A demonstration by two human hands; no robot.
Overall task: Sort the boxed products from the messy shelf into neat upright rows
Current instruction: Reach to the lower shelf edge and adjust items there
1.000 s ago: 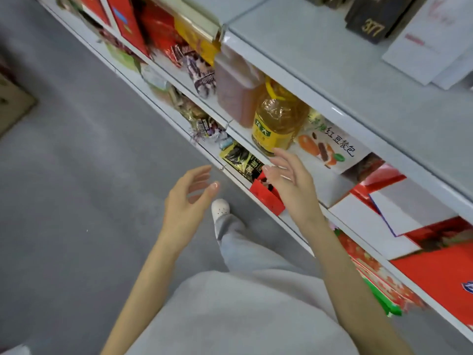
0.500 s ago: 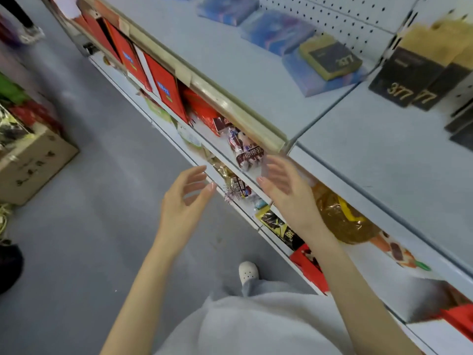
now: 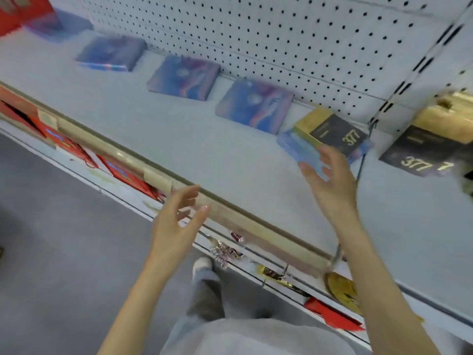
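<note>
Head view looks down on a pale grey shelf (image 3: pixel 194 139) backed by a white pegboard (image 3: pixel 256 29), with grey floor (image 3: pixel 64 252) below on the left. A beige price rail (image 3: pixel 256 226) runs along the shelf's front edge, and lower tiers under it hold red packets (image 3: pixel 128 175) and wrapped sweets (image 3: pixel 225 252), all blurred. On the far right, black-and-gold boxes (image 3: pixel 430 147) marked 377 stand upright near the pegboard. Three blue-and-purple boxes (image 3: pixel 183 76) lie flat in a loose line along the back of the shelf, well apart from one another. To their right, a pale blue box (image 3: pixel 299 147) also lies flat, with a single black-and-gold box (image 3: pixel 332 131) lying on top of it. The right hand (image 3: pixel 332 185) is above the shelf, fingers spread and holding nothing, its fingertips at the near edge of the pale blue box; whether they touch it cannot be told. The left hand (image 3: pixel 176 221) hovers in front of the rail, fingers loose and holding nothing.
</note>
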